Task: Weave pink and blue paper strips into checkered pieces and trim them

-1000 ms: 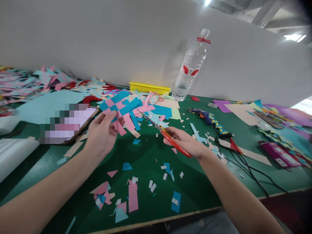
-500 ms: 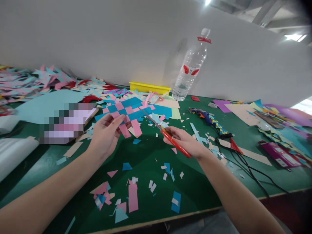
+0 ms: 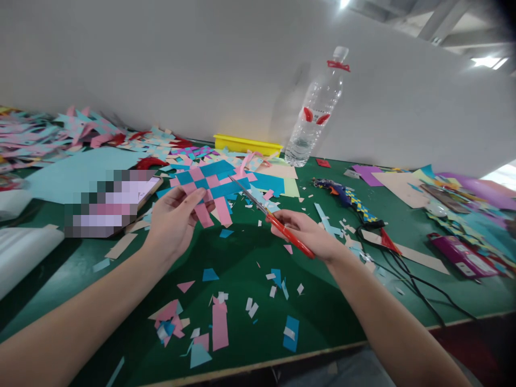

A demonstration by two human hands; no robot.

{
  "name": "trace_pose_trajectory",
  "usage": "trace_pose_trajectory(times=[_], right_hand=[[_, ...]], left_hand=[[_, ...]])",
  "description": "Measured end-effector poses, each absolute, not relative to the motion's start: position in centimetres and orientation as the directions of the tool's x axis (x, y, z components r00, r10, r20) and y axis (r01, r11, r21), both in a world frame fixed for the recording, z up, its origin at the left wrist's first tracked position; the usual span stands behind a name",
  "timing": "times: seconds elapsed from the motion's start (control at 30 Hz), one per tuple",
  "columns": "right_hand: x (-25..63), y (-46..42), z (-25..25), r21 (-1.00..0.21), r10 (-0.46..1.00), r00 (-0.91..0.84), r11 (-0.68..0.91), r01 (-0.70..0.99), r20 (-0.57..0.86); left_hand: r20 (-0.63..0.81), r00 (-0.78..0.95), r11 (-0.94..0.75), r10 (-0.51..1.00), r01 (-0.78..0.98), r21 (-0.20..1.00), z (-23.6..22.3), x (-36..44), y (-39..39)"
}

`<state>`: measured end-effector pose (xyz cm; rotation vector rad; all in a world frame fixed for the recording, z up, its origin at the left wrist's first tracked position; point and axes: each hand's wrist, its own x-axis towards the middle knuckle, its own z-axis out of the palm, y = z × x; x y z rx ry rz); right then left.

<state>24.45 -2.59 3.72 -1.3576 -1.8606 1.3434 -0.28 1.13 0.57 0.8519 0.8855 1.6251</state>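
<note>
Between thumb and fingers, my left hand (image 3: 173,217) pinches a woven piece of blue and pink paper strips (image 3: 207,183), held above the table. Two pink strip ends hang loose from its lower side. My right hand (image 3: 298,231) is closed around red-handled scissors (image 3: 288,232). Their blades point up and left, with the tips at the right edge of the woven paper; whether they touch it I cannot tell. Small pink, blue and white paper scraps lie on the green table below, among them a pink rectangle (image 3: 220,325) and a blue one (image 3: 292,333).
A clear plastic bottle (image 3: 314,115) stands at the back beside a yellow tray (image 3: 248,145). On the left are a phone (image 3: 116,207) and a heap of paper strips (image 3: 80,129). A glue gun (image 3: 341,193) with black cables and a purple box (image 3: 463,255) lie on the right.
The woven paper in my left hand has shifted very slightly to the left. The scissors have tilted a little, their handles rising slightly. Both hands keep their grips.
</note>
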Motion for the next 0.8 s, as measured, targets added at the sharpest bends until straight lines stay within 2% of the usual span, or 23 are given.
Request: trace_pose_trajectory(times=[0.53,0.8], right_hand=[[24.32,-2.3,3.45,-0.912,0.922,-0.346,-0.015,0.411,-0.171],[24.48,-2.02,3.01,-0.905,0.967,-0.241,0.029,0.424,-0.082]], left_hand=[[0.145,-0.237,-0.232,0.961,-0.397,0.888,0.17,-0.61,1.52],[0.164,-0.227,-0.244,0.96,-0.392,0.887,0.31,-0.6,1.45]])
